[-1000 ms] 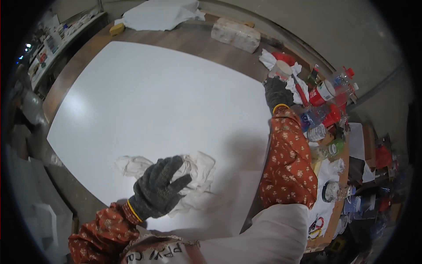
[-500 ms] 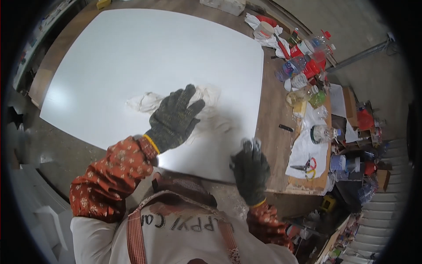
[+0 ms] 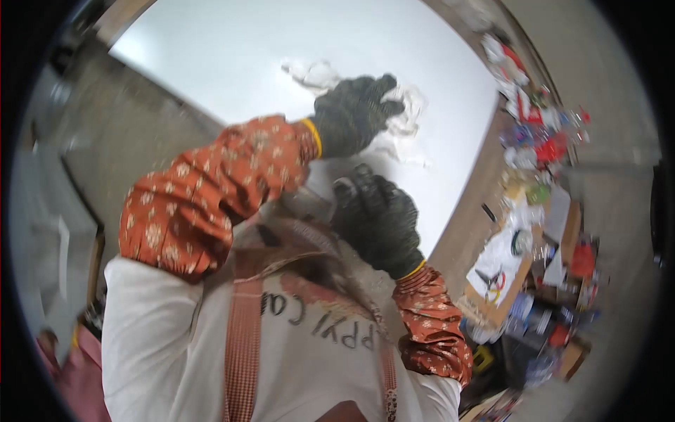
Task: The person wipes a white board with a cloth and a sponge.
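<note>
A crumpled white cloth [image 3: 404, 119] lies on a large smooth white panel [image 3: 281, 35]. My left hand [image 3: 351, 116], in a dark knitted glove with a yellow cuff, presses down on the cloth, which bunches out on both sides of it and shows between thumb and fingers. Nearer my body, by the panel's near edge, my right hand [image 3: 377, 219] wears a matching glove. Its fingers are bent but apart, with pale, shiny tips and nothing visible in them. Both forearms carry orange flowered sleeves.
The panel rests on a wooden table [image 3: 457, 218]. Along its right side lie a black marker-like stick [image 3: 488, 212], scissors [image 3: 492, 280] on white paper, several plastic bottles [image 3: 524, 133] and wrappings. Cardboard boxes stand beyond. Pink fabric [image 3: 84, 366] shows at the lower left.
The whole view has shifted and turned, so the panel sits higher and farther right. My right hand has come from the panel's right edge toward my left hand. My left hand stays on the cloth.
</note>
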`<act>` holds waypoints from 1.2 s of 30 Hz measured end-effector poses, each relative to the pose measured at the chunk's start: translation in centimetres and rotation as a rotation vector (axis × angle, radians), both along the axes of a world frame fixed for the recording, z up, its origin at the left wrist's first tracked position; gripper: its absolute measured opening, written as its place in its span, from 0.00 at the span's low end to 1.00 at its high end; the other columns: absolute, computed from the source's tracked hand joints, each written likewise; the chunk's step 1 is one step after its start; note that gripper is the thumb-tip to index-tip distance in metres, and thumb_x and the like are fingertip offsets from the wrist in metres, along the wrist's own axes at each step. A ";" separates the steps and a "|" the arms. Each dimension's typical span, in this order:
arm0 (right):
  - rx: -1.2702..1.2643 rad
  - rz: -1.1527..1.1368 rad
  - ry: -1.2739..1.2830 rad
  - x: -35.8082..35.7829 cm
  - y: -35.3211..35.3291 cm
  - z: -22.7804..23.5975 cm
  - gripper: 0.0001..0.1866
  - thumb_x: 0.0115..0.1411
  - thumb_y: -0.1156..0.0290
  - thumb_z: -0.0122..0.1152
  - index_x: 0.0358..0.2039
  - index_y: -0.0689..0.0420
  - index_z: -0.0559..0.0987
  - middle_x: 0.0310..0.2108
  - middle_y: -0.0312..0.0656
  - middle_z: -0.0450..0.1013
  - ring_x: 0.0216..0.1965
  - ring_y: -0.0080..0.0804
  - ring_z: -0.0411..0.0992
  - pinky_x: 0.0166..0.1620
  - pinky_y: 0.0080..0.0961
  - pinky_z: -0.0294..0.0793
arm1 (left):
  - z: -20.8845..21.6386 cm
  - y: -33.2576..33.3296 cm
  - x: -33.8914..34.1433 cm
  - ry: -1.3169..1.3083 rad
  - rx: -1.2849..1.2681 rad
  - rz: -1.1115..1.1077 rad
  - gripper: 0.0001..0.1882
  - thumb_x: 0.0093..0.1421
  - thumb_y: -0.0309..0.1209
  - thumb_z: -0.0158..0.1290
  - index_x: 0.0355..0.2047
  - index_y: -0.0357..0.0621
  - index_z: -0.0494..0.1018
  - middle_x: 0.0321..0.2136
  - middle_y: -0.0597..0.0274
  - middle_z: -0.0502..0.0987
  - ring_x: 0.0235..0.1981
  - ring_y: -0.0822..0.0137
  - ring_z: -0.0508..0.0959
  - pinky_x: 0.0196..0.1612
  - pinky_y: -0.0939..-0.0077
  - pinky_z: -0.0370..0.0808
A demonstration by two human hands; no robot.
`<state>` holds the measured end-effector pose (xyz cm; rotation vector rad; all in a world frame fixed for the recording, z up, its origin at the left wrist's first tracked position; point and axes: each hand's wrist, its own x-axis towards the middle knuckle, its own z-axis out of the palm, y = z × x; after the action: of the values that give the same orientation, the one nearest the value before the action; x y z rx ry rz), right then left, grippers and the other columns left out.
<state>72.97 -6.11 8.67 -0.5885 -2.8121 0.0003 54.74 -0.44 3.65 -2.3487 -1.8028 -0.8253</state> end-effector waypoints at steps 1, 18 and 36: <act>0.130 0.051 0.024 -0.4 0.0 0.0 0.11 0.53 0.63 0.56 0.36 0.52 0.74 0.42 0.42 0.71 0.36 0.35 0.72 0.34 0.31 0.73 | -0.5 -0.4 -2.4 0.056 -0.061 0.104 0.24 0.59 0.35 0.48 0.56 0.48 0.66 0.62 0.49 0.57 0.60 0.51 0.61 0.61 0.54 0.59; 0.179 0.678 -0.025 -28.5 -0.4 -0.9 0.25 0.55 0.54 0.58 0.51 0.50 0.71 0.48 0.48 0.69 0.37 0.42 0.70 0.35 0.39 0.71 | -11.4 -40.2 -16.8 -0.871 -0.025 1.256 0.19 0.66 0.36 0.40 0.51 0.37 0.67 0.47 0.49 0.72 0.48 0.57 0.72 0.52 0.71 0.66; 0.492 0.659 -0.212 -11.0 -2.2 -0.1 0.20 0.60 0.56 0.48 0.50 0.48 0.70 0.53 0.50 0.62 0.50 0.49 0.64 0.46 0.43 0.67 | -22.8 -41.9 -13.0 -1.409 0.112 1.469 0.18 0.63 0.38 0.47 0.49 0.40 0.69 0.42 0.50 0.76 0.42 0.59 0.75 0.48 0.71 0.69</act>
<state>61.93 -8.34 8.55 0.4723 -2.8953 -0.6307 41.79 -42.29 -19.16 0.4084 -2.6817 -2.0435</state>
